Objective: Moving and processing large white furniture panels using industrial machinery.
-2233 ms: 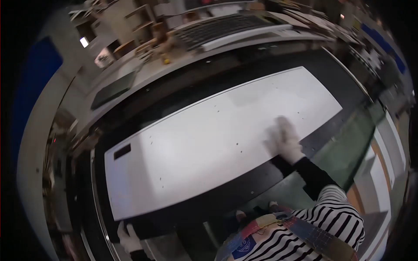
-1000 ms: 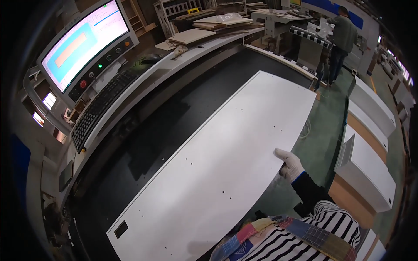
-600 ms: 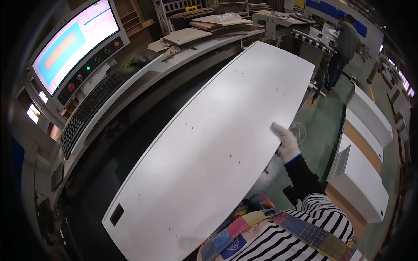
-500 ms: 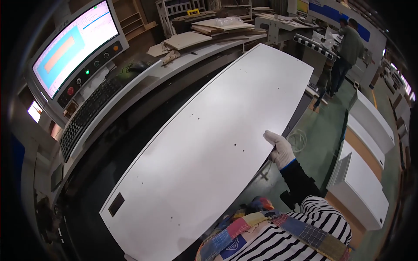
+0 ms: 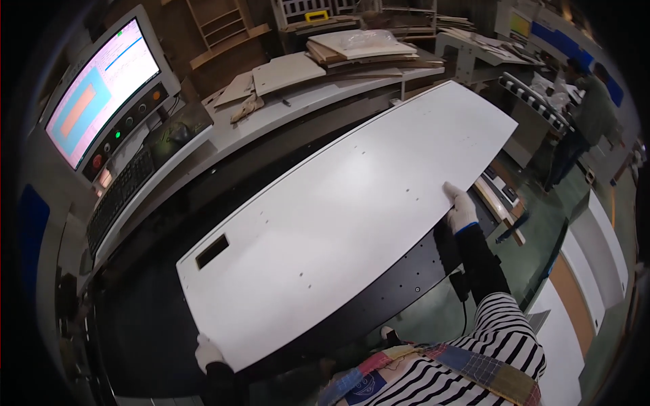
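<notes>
A long white panel (image 5: 332, 223) with small drilled holes and a rectangular cutout near its left end spans the middle of the view. It lies slantwise over a black machine bed (image 5: 399, 281). My right hand (image 5: 462, 206), in a white glove, grips the panel's near long edge, thumb on top and fingers hidden beneath. At the near left corner, my gloved left hand (image 5: 208, 353) is closed on the panel's short end, its fingers partly hidden. The panel is tilted, and whether it touches the bed cannot be made out.
A monitor (image 5: 101, 88) with a button strip stands at the left, above a keyboard (image 5: 122, 193). Wooden boards (image 5: 359, 51) are stacked on the far ledge. More white panels (image 5: 592, 250) stand at the right. A co-worker (image 5: 582, 125) stands at the far right.
The panel has lowered and shifted right and away from me, showing more of the black bed along its near edge. My left hand has come into view at its left end.
</notes>
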A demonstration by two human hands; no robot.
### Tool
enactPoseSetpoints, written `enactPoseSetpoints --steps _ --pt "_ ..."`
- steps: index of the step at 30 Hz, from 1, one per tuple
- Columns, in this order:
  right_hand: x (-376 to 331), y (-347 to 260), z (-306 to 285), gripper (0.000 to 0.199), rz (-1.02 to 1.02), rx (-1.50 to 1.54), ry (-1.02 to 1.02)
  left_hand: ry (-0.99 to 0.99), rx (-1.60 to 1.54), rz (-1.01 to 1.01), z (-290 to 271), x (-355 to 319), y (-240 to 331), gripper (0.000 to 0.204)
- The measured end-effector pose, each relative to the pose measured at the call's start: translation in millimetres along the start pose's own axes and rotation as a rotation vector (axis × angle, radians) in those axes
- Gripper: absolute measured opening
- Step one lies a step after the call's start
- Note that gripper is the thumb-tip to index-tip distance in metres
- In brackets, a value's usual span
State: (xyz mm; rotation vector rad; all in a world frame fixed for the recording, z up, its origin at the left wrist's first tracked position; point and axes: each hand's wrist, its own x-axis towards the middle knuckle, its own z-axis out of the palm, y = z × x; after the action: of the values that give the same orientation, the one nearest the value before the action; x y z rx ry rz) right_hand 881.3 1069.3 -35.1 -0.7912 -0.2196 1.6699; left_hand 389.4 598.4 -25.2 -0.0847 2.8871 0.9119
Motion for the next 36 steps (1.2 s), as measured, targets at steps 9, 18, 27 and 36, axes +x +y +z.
enactPoseSetpoints --steps 9,18,27,36 --pt "92 -26 -23 0.025 0.008 0.009 0.106 -0.022 0.072 -0.011 60 -57 87 0.065" --pt "87 -35 -18 0.024 -0.016 -0.253 0.192 -0.024 0.130 0.030 82 -57 109 0.067" --pt "-4 -47 -21 0.037 0.085 -1.308 -0.234 -0.148 0.257 0.387 78 -35 87 0.050" --pt "-207 -2 -134 0.030 0.386 -0.897 -0.331 0.218 1.150 0.942 68 -34 101 0.051"
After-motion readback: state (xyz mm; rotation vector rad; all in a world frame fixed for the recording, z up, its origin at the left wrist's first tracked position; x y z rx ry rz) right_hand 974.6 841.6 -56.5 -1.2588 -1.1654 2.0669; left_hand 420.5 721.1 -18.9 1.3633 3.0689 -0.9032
